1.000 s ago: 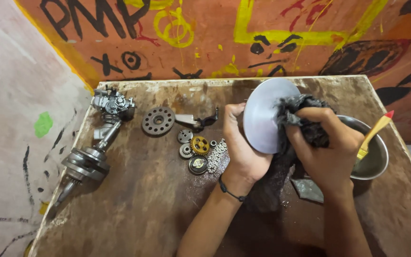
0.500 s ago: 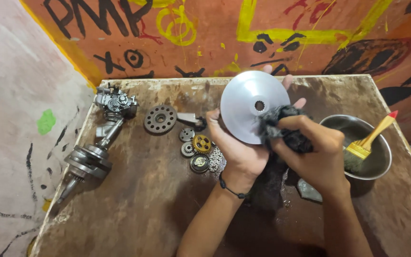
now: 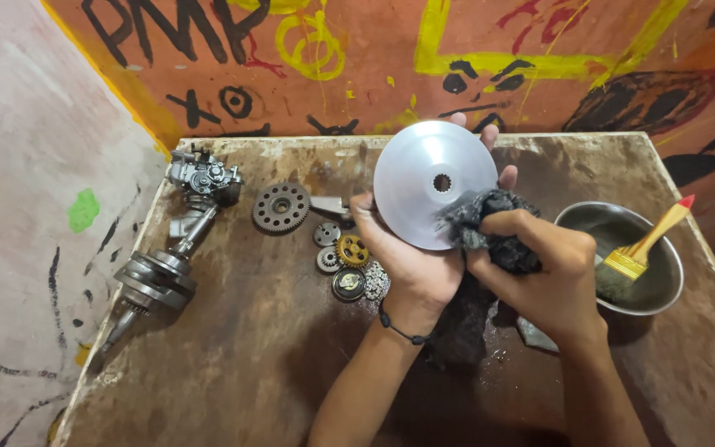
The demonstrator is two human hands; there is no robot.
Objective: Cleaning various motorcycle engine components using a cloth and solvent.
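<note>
Orange-painted wall [image 3: 539, 91] with black and yellow scrawls rises behind a worn brown table [image 3: 233, 356], whose left edge runs along a pale plastered wall [image 3: 26, 165] (this one carries a green blotch and thin black streaks).

Largest on the table is a crankshaft assembly [image 3: 163, 269], lying slantwise near the left edge with a small cast-metal engine part [image 3: 204, 175] at its upper end. On the far right sits a round steel bowl [image 3: 622, 252], and a paintbrush [image 3: 643, 248] with a wooden handle and red tip leans in it, bristles down in the bowl.

Held up over the middle of the table is a shiny silver disc [image 3: 428, 178] with a splined hole at its centre, face tilted toward the camera. The left hand [image 3: 411, 257] has its grip closed on the disc: thumb on the front face at the lower left edge, fingertips showing past the upper right rim from behind. The right hand [image 3: 539, 273] is clenched around a dark grey rag [image 3: 482, 228], pressing it against the disc's lower right face; the rest of the rag hangs down between the two forearms to the table.

Left of the hands lies a dark toothed gear [image 3: 280, 207], with a flat metal piece [image 3: 328, 204] just beside it. Below these cluster smaller parts: a grey small gear [image 3: 326, 234], a brass-coloured gear [image 3: 352, 250], a round cap [image 3: 348, 284] and a little pile of chain [image 3: 376, 280], all close together and near the left wrist, which wears a thin black bracelet [image 3: 399, 327].
</note>
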